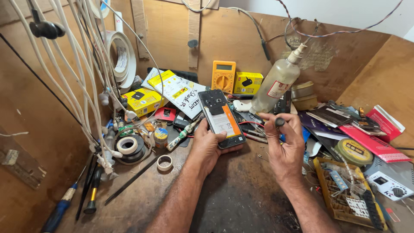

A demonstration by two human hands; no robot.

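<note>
scuffed dark wooden bench (pixel 241 194), left hand (pixel 207 144) gripping opened flat phone (pixel 221 117) above bench centre, glossy innards upward, right hand (pixel 284 144) pinching small black round-capped tool (pixel 280 122), beyond, cloudy plastic bottle (pixel 276 84), boxy yellow multimeter (pixel 223 76)

The lower edge of the opened phone (pixel 221 117) was covered by the left hand (pixel 206 146). Most of the small black tool (pixel 280 122) was hidden inside the right hand (pixel 284 146). Both forearms were cut off at the bottom edge.
</note>
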